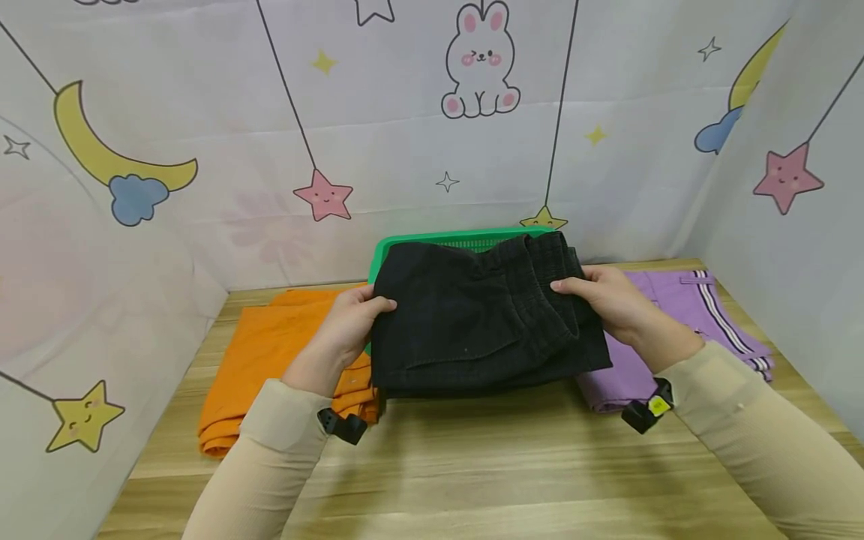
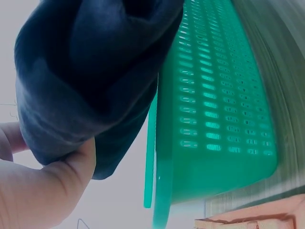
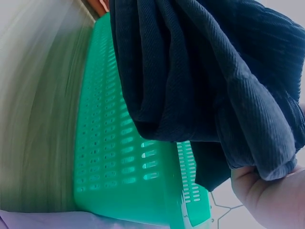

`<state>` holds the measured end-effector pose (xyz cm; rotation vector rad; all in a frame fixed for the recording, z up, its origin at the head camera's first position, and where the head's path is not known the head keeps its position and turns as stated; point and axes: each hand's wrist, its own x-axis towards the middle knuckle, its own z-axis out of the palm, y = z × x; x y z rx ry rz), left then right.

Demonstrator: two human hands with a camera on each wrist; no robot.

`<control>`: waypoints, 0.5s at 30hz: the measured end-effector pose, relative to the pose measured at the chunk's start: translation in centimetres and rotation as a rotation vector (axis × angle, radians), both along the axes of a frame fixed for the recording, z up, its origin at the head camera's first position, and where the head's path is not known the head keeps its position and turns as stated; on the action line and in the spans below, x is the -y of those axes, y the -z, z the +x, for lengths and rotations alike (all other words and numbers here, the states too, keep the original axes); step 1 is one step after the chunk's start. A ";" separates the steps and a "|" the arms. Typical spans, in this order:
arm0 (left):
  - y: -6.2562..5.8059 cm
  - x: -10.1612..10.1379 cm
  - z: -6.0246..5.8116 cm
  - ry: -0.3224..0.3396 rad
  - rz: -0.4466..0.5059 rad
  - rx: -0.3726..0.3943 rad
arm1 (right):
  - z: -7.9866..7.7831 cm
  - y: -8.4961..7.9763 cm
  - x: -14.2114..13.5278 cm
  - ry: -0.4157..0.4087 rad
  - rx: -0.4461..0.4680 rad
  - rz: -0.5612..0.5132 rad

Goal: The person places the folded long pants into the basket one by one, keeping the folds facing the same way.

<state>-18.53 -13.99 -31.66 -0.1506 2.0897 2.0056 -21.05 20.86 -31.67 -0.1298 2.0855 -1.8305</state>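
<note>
Folded black pants [image 1: 452, 307] with a gathered elastic waistband are held up between both hands. My left hand [image 1: 347, 326] pinches their left edge, thumb on the near side. At the waistband end, my right hand [image 1: 617, 304] grips the right edge the same way. Behind and below the pants is a green plastic basket [image 1: 405, 239], mostly hidden by them in the head view. Both wrist views show the cloth beside the basket's rim, with the slotted basket wall [image 2: 214, 186] below it. The inside of the basket is largely hidden.
A folded orange garment [image 1: 270, 352] lies on the wooden table [image 1: 459, 465] left of the basket. To the right lies a folded purple garment [image 1: 682, 307] with striped trim. A printed cloth backdrop [image 1: 405, 112] stands close behind the basket and along both sides.
</note>
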 end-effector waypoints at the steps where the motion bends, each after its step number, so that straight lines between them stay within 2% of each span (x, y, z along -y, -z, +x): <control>1: 0.0 0.0 0.0 -0.002 0.002 0.001 | 0.0 0.0 0.0 0.001 0.001 0.001; 15: 0.3 0.3 -0.5 -0.015 0.007 -0.013 | -0.4 -0.1 0.4 0.011 0.003 -0.010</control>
